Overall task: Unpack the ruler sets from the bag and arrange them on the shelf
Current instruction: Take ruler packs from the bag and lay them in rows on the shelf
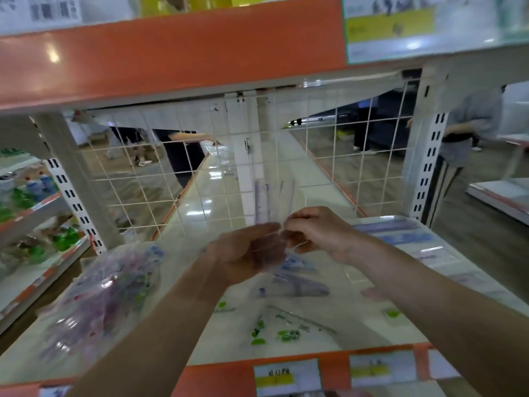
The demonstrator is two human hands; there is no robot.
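Above the front edge of the shelf [352,333], left hand [252,249] and right hand [313,233] both pinch the ruler set [273,196] by its lower end, long axis upright, laid sets [400,233] toward the right back corner.

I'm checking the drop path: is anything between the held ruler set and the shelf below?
Nothing blocks the way down. The ruler set, pinched by the left hand and right hand, hangs above loose sets lying on the shelf; the bag lies to the left.
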